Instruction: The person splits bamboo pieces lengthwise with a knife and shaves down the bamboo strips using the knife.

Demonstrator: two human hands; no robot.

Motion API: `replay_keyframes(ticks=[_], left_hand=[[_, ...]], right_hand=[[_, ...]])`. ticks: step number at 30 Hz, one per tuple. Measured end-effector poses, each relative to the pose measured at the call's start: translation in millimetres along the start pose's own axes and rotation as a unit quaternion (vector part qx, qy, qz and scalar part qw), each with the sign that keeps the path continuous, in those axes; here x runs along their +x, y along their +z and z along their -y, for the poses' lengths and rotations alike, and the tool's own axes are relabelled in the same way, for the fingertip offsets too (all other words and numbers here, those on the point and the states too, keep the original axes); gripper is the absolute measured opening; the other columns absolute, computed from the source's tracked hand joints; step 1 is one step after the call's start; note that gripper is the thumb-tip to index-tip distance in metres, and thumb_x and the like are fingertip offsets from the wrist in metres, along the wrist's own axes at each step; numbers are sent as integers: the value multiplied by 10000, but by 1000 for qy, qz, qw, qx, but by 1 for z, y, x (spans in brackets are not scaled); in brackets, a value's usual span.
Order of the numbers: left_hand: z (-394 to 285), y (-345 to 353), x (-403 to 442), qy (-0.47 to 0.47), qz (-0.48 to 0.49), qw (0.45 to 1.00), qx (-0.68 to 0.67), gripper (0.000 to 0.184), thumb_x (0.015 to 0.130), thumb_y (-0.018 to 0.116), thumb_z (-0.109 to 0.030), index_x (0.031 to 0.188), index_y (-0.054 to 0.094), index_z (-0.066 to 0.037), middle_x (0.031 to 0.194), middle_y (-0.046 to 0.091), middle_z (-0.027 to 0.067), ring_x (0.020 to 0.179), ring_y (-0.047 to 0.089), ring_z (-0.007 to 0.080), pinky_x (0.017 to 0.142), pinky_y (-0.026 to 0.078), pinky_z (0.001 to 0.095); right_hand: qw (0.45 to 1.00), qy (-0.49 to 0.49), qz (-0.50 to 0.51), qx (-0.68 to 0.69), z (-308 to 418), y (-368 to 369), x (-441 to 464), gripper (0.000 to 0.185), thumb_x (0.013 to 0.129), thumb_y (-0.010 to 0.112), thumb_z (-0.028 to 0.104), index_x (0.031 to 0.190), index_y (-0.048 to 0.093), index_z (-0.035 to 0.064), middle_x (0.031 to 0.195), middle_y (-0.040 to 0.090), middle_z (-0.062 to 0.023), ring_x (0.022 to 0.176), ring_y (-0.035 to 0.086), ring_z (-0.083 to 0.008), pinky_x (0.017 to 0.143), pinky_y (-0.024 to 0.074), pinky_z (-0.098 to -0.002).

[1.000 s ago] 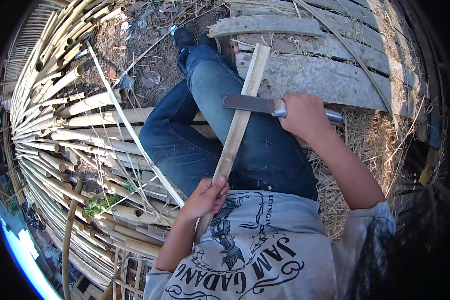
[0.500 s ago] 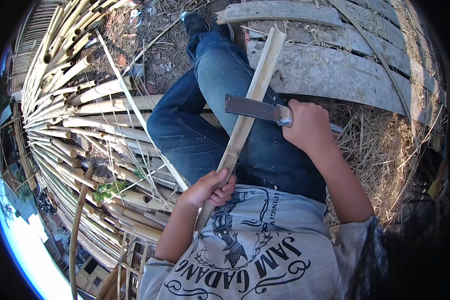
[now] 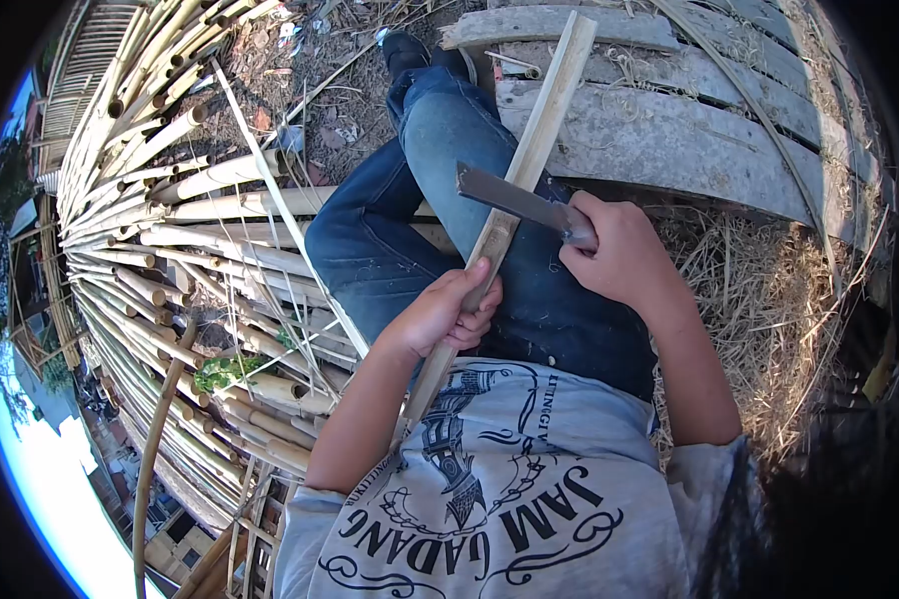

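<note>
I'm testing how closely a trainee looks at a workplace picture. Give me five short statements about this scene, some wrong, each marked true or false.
1. The right hand grips a knife. True.
2. The left hand is empty. False: it holds a bamboo strip.
3. In this view, the knife's blade crosses the strip beyond the left hand. True.
4. The shirt is plain. False: it has dark lettering and a printed picture.
5. The wooden planks lie on the person's left. False: they lie ahead and to the right; bamboo poles are on the left.
</note>
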State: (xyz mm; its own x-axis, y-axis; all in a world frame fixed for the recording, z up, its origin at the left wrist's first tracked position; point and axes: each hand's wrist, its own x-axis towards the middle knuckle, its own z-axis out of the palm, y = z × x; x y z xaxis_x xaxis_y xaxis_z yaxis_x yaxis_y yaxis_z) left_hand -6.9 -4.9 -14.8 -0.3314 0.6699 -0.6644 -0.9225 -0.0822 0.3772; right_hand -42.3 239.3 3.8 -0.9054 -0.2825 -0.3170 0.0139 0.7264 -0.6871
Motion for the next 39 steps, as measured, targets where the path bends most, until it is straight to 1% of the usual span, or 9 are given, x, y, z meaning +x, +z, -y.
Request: replay_keyframes(ticks=[10,13,16,19,23,25,28,33,39], left_hand=[[-7,4,7,-9,-23,999,25,518,1003,336,-543,691,376,-131,513,245,-70,400,194,38,352,151,209],[-3,-1,8,0,-19,999,36,521,1000,346,-544,677,366,-136,514,245,-72,401,191,37,354,151,207],[-5,1,7,3,-31,998,56,525,994,366,-547,664,357,-139,519,244,-72,403,196,38,359,151,210],[-5,8,8,-6,-87,993,75,523,991,384,-543,655,347,-144,525,248,-74,406,201,41,365,150,214],[-4,13,5,-17,-150,979,137,522,998,400,-514,628,356,-149,519,283,-74,417,247,48,378,192,226],[8,9,5,92,-219,913,333,543,1006,425,-466,610,420,-94,524,334,-56,468,306,57,423,258,263],[8,12,-4,104,-264,850,444,549,1012,447,-407,622,471,-21,534,361,-27,531,335,70,476,301,301],[13,13,-4,101,-275,854,431,525,1011,471,-352,650,483,30,532,343,-3,555,327,85,489,310,329],[16,15,-2,107,-301,837,445,514,1006,485,-332,660,498,49,521,380,50,538,348,113,497,335,356]], right_hand=[[994,72,-5,-77,11,12,17,207,691,633,202,777,673,17,775,663,-236,772,653,-410,735,530,-464],[998,49,-9,-28,-8,13,20,189,699,615,173,748,640,-8,669,641,-178,668,661,-334,666,511,-438],[948,88,15,305,-28,10,22,192,709,613,135,807,532,-9,635,465,-17,579,417,-125,544,375,-332],[951,82,-48,295,-30,10,17,249,717,616,117,919,528,2,669,493,-19,566,444,-120,530,390,-308],[922,101,4,374,-21,-13,5,210,850,654,133,968,545,-2,712,544,-28,586,545,-78,508,464,-249],[930,67,-27,361,-20,-30,5,240,921,620,216,986,582,-12,730,575,-24,576,556,-73,505,465,-227],[944,81,-98,305,-15,-57,8,278,977,535,284,931,580,14,702,571,-19,559,523,-67,499,426,-236],[970,49,-158,180,-34,-49,9,292,994,500,272,885,524,3,589,504,-43,524,480,-133,522,408,-321],[960,86,-52,262,-28,-38,-6,304,984,512,308,932,532,10,595,509,-18,472,474,-91,445,392,-274]])
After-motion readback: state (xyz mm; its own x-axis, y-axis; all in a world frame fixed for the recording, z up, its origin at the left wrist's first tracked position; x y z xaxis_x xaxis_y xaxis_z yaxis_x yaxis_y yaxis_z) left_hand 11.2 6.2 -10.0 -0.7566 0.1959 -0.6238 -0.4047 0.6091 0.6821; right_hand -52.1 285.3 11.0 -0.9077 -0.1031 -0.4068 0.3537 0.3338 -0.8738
